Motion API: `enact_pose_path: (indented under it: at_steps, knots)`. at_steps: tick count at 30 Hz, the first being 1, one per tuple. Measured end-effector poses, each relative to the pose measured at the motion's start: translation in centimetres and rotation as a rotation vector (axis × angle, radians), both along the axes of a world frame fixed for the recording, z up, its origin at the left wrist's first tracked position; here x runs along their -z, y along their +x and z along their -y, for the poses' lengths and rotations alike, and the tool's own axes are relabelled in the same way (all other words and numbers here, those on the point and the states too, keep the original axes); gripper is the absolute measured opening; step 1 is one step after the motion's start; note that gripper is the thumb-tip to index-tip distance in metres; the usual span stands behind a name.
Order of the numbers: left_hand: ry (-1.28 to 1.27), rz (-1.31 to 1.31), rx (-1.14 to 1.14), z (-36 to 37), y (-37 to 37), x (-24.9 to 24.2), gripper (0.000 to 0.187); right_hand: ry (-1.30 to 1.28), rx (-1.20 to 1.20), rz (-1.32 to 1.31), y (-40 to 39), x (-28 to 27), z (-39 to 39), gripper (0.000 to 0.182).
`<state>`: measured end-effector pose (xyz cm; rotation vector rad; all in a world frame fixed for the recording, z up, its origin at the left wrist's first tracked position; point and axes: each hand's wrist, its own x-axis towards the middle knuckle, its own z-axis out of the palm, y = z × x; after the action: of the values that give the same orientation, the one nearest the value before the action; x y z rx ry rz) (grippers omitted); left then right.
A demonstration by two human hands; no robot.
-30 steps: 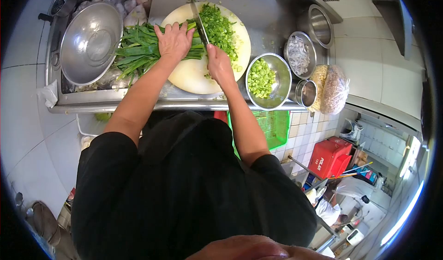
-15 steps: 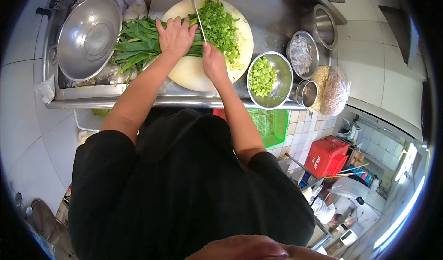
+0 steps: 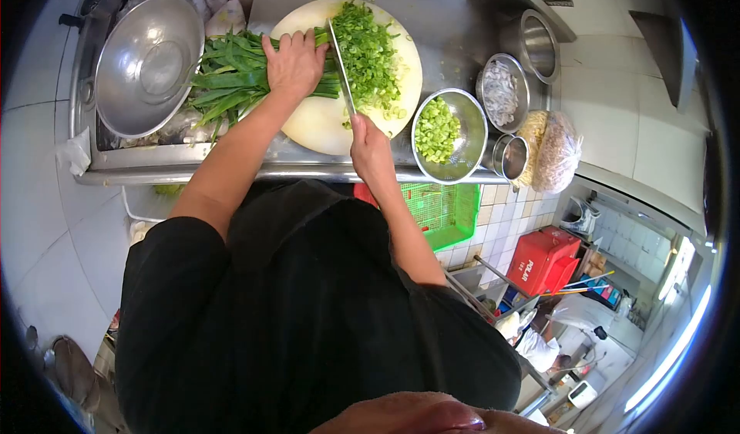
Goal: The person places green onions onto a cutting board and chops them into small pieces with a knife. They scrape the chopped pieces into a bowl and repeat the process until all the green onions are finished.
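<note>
My left hand (image 3: pixel 296 64) presses down on a bunch of long green stalks (image 3: pixel 231 72) lying across the left side of a round pale cutting board (image 3: pixel 316 132). Its fingers lie close together over the stalks, with the thumb apart. My right hand (image 3: pixel 371 150) is wrapped round the handle of a knife (image 3: pixel 341 68) near the board's front edge. The blade points away from me, between the cut stalk ends and a heap of chopped greens (image 3: pixel 368 52) on the right of the board.
A large metal bowl (image 3: pixel 150 65) stands at the left. Right of the board are a colander (image 3: pixel 472 137) of light green pieces, a bowl (image 3: pixel 524 99) of pale pieces and filled bags (image 3: pixel 556 153). A green crate (image 3: pixel 455 218) is below; a co-worker (image 3: pixel 538 349) is farther off.
My right hand has drawn the knife back toward me, off the stalk ends and closer to the counter's front edge. My left hand has stayed on the bunch.
</note>
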<state>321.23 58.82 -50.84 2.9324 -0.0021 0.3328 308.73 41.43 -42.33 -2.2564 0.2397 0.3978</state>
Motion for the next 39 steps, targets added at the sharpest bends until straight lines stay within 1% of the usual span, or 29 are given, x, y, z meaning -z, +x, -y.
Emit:
enact_pose_path:
  at_steps: [2, 3, 4, 6, 8, 10, 12, 14, 16, 18, 21, 23, 26, 27, 29, 30, 32, 35, 36, 39]
  knots:
    - [0.007, -0.023, 0.008, -0.1, -0.1, -0.1, 0.049, -0.04, -0.033, 0.048, 3.3, 3.4, -1.1, 0.051]
    - [0.015, -0.046, 0.011, -0.1, -0.3, -0.5, 0.048, -0.045, -0.048, 0.08, 5.2, 4.2, -2.1, 0.051]
    - [0.025, -0.058, 0.014, -0.1, -0.2, -0.9, 0.047, -0.048, -0.062, 0.123, 7.3, 4.7, -2.7, 0.052]
    - [0.012, -0.037, 0.015, -0.1, -0.3, -0.9, 0.047, 0.023, -0.055, 0.109, 9.9, 5.4, -2.7, 0.054]
    - [0.004, -0.013, 0.018, -0.2, -0.2, -0.8, 0.046, 0.063, -0.033, 0.086, 10.7, 5.3, -1.9, 0.056]
    - [-0.008, -0.002, 0.019, -0.3, -0.3, -0.6, 0.045, 0.084, -0.026, 0.069, 9.2, 3.4, -0.9, 0.056]
    - [-0.009, -0.001, 0.018, -0.3, -0.3, -0.6, 0.045, 0.087, 0.022, -0.039, 6.1, 0.4, -0.3, 0.056]
    - [-0.007, 0.006, 0.012, -0.2, -0.3, -0.5, 0.044, 0.057, 0.031, -0.057, 2.5, -1.3, 0.1, 0.054]
    - [0.003, 0.023, 0.003, -0.2, -0.2, -0.4, 0.044, 0.021, 0.031, -0.023, 0.5, -1.6, 0.2, 0.053]
    - [0.003, 0.007, 0.004, -0.1, -0.1, -0.3, 0.044, -0.024, 0.013, 0.05, -0.6, -0.2, -0.2, 0.052]
    - [0.01, -0.036, 0.004, -0.3, -0.1, -0.8, 0.044, -0.052, -0.055, 0.078, 3.8, 4.7, -1.4, 0.053]
    - [0.013, -0.047, 0.006, 0.0, -0.2, -0.8, 0.045, 0.006, -0.072, 0.122, 7.5, 4.5, -2.7, 0.054]
    - [0.008, -0.049, 0.004, -0.2, 0.0, -0.8, 0.045, 0.056, -0.07, 0.08, 8.0, 5.1, -2.0, 0.056]
    - [0.001, -0.028, 0.006, -0.2, 0.0, -0.6, 0.045, 0.06, -0.062, 0.02, 7.0, 5.2, -1.1, 0.057]
    - [-0.009, 0.014, 0.007, -0.4, 0.1, 0.0, 0.046, 0.025, -0.055, -0.01, 3.0, 4.9, 1.3, 0.058]
    - [-0.004, -0.001, 0.002, -0.4, 0.1, -0.2, 0.045, -0.017, -0.059, 0.016, 0.6, 4.5, 2.6, 0.059]
    - [0.003, -0.032, -0.009, -0.3, 0.0, -0.6, 0.044, 0.038, -0.014, -0.117, -2.5, 3.8, 5.0, 0.06]
    - [0.003, 0.001, -0.009, -0.4, 0.1, 0.4, 0.043, 0.113, 0.034, -0.252, -1.8, 2.7, 6.1, 0.062]
    - [0.0, -0.003, -0.01, -0.4, 0.2, 0.4, 0.043, 0.141, 0.055, -0.261, -1.1, 1.5, 5.4, 0.062]
    - [0.0, 0.004, -0.017, -0.6, 0.2, 0.4, 0.041, 0.112, 0.102, -0.261, 0.2, -1.1, 3.7, 0.059]
